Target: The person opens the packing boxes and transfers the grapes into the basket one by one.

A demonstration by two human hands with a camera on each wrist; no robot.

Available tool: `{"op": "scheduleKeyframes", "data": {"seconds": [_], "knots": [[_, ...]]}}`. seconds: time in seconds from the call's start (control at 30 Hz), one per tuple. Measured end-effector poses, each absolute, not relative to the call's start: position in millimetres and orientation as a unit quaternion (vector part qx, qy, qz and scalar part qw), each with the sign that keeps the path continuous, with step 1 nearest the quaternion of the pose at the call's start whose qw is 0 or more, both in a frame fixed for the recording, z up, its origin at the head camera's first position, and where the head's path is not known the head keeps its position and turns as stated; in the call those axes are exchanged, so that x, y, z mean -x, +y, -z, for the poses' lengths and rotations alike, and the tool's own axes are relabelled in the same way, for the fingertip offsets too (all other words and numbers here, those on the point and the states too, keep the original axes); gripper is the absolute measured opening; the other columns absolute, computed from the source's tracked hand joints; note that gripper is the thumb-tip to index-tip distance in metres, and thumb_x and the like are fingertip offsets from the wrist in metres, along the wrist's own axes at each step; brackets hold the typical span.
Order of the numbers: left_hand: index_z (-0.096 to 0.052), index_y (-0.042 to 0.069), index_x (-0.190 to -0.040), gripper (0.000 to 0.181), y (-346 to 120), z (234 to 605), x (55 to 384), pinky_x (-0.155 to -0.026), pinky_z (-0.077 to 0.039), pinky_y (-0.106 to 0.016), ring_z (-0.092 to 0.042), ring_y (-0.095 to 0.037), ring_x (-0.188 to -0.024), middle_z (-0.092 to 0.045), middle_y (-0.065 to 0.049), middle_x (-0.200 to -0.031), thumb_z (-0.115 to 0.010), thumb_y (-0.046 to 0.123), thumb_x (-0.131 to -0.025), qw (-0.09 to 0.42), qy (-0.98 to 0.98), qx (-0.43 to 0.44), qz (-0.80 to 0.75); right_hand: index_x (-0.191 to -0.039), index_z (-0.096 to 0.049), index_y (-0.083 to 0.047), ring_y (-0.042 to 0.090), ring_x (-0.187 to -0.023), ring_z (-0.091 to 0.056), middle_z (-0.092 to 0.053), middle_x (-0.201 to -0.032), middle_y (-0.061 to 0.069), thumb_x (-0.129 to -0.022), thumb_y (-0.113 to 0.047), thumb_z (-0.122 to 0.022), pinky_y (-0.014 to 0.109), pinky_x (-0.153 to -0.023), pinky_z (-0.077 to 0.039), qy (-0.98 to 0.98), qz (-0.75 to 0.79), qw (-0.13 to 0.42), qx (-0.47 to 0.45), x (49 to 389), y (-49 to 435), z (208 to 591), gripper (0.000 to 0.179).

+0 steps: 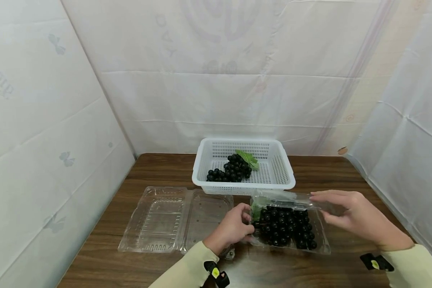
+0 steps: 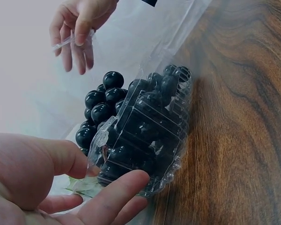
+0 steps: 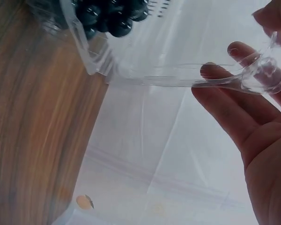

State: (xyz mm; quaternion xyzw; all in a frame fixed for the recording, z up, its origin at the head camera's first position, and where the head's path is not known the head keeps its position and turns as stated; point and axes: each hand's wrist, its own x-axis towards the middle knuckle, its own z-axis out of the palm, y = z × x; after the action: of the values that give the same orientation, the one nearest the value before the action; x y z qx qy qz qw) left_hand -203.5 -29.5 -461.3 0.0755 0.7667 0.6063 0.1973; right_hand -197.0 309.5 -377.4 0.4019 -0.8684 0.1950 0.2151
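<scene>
A clear plastic clamshell container holds a bunch of dark grapes and a green leaf. My left hand grips the container's left end, thumb at the rim and fingers along the outer wall in the left wrist view. With my right hand I pinch the edge of the raised lid, which stands partly closed over the grapes. Round shiny grapes show above the rim in the left wrist view.
Behind stands a white perforated basket with more dark grapes and a leaf. A second clear clamshell lies opened flat on the wooden table, left of my left hand. White sheets enclose the back and sides.
</scene>
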Motion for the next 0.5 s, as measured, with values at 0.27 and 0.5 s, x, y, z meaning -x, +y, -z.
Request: {"op": "scheduleKeyframes", "data": {"seconds": [0.27,0.5], "knots": [[-0.05,0.006,-0.142,0.055,-29.4,460.6,205.8,-0.064,-0.064,-0.043,-0.065,-0.023,-0.077,-0.058,-0.012,-0.112,-0.067,-0.006,-0.091,0.198,0.77,-0.083,-0.601,-0.117,-0.076,-0.023,-0.014,-0.115,-0.061,-0.076,-0.121,0.002,-0.072,0.007,-0.087,0.004,-0.084,-0.05,-0.87,-0.228,0.224,-0.375,205.9,311.9,372.6,0.056],[-0.051,0.005,-0.139,0.053,-30.1,458.9,202.9,-0.063,-0.063,-0.044,-0.063,-0.022,-0.07,-0.059,-0.012,-0.111,-0.068,-0.006,-0.09,0.194,0.779,-0.089,-0.589,-0.112,-0.079,-0.018,-0.008,-0.109,-0.067,-0.077,-0.118,0.008,-0.066,0.02,-0.083,0.005,-0.081,-0.052,-0.838,-0.277,0.258,-0.393,210.3,311.3,371.2,0.06]]}}
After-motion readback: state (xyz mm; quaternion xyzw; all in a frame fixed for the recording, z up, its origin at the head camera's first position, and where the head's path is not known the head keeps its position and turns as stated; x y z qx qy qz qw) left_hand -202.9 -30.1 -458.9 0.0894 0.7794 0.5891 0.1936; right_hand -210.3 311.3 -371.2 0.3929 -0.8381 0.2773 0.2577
